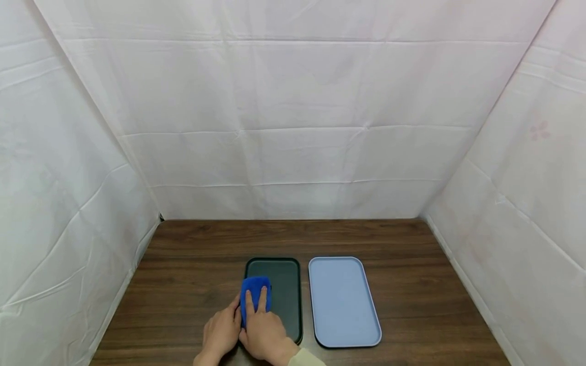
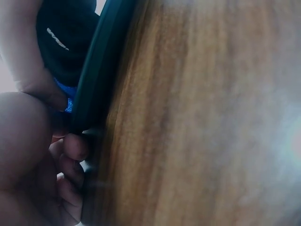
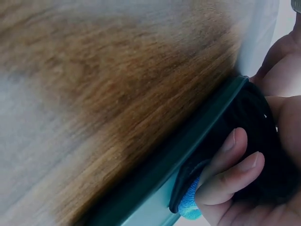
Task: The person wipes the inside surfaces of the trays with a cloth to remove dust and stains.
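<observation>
My right hand (image 1: 264,330) lies over a blue cloth pad (image 1: 256,284) on the left part of the dark green tray (image 1: 287,305). Its index and middle fingers stretch along the pad's top; other fingers (image 3: 235,179) bend in at the pad's blue edge (image 3: 190,202) in the right wrist view. At the tray's near left side, my left hand (image 1: 222,328) grips the rim, with its thumb above and curled fingers (image 2: 73,155) below. Beside the blue, a black surface (image 2: 61,47) with a small white mark shows in the left wrist view.
A light blue tray (image 1: 344,302) lies on the wooden table (image 1: 201,264), just right of the green one. White cloth walls (image 1: 293,112) rise at the back and on both sides.
</observation>
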A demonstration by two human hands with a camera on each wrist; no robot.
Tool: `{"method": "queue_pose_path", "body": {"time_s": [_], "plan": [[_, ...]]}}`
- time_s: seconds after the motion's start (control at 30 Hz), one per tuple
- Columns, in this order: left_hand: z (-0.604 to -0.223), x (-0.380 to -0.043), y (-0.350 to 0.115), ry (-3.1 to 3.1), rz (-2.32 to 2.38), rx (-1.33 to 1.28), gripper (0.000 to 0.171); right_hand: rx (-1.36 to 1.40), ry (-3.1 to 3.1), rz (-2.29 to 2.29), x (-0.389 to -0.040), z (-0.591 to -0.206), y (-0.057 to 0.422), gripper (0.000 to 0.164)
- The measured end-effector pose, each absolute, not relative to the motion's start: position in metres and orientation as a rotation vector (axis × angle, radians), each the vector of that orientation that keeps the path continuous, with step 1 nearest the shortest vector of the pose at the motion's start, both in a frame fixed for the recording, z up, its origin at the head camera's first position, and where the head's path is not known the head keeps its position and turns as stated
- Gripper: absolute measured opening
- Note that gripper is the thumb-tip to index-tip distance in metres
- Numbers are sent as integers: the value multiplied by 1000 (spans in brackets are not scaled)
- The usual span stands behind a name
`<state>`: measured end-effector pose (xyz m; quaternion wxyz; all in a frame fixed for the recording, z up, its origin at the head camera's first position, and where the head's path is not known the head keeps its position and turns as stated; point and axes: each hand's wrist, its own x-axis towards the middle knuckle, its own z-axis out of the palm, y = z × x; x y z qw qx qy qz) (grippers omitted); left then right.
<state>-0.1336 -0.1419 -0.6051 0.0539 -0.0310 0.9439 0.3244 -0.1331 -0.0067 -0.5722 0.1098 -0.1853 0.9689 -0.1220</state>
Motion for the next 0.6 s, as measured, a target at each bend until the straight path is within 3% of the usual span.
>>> {"method": "queue_pose_path", "body": {"time_s": [0.6], "plan": [[-601,-137,-149,2849,956,-26,46,-490,2875,-361,-132,-576,-16,78]]}}
